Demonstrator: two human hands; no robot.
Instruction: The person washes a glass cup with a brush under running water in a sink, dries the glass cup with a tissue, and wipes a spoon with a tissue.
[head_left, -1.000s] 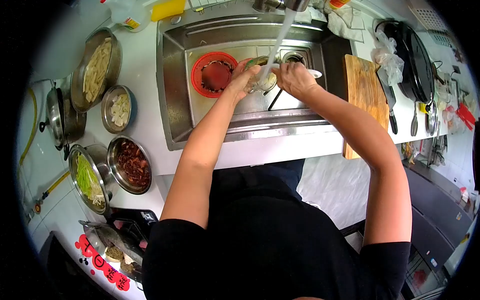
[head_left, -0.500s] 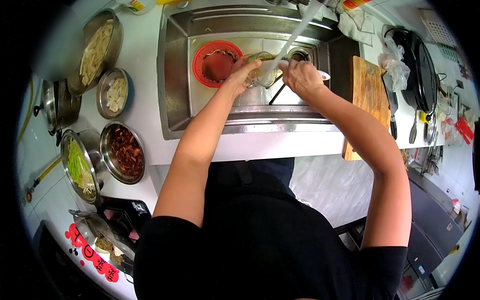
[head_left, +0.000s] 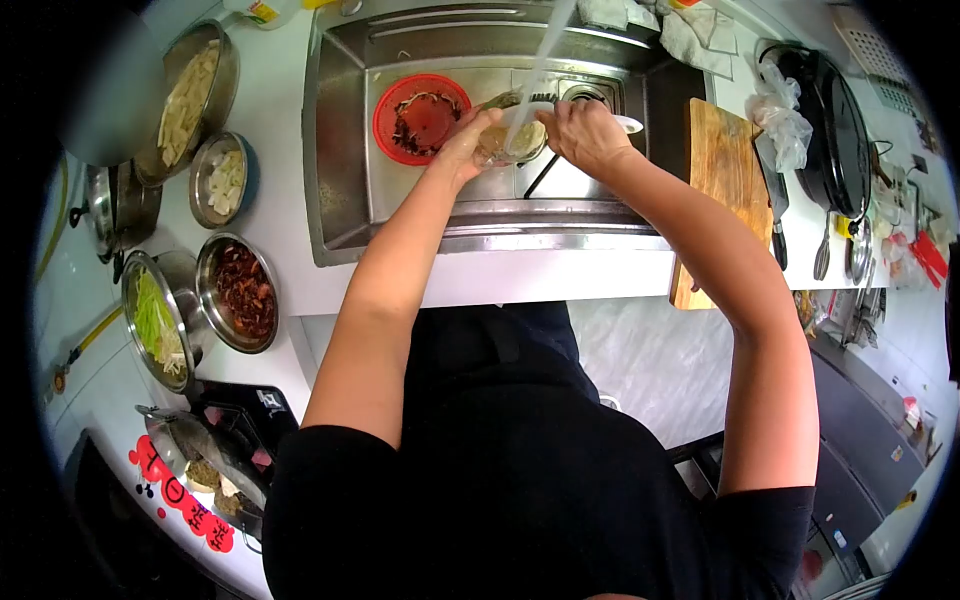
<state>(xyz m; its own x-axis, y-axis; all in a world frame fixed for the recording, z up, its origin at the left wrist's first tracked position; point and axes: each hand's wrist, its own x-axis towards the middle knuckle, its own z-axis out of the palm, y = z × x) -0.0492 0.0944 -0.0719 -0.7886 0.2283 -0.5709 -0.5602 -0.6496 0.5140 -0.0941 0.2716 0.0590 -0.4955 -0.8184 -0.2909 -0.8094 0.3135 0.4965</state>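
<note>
1. Over the rectangular stainless-steel sink (head_left: 372,190), the left hand (head_left: 462,150) holds a clear rounded container (head_left: 498,146).
2. The right hand (head_left: 590,138), above the sink's right half, grips an elongated white utensil (head_left: 629,124).
3. A clear water stream (head_left: 545,60) falls into the sink at the container.
4. A round red plastic basket (head_left: 380,125) stands in the sink's left part.
5. A rectangular brown wooden board (head_left: 715,180) lies at the sink's right edge.

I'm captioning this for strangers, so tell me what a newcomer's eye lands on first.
Probably the bright red basket in the steel sink, beside the left hand. Next, the stream of water falling toward the clear container that hand holds, with the right hand close by, gripping a white handle.
</note>
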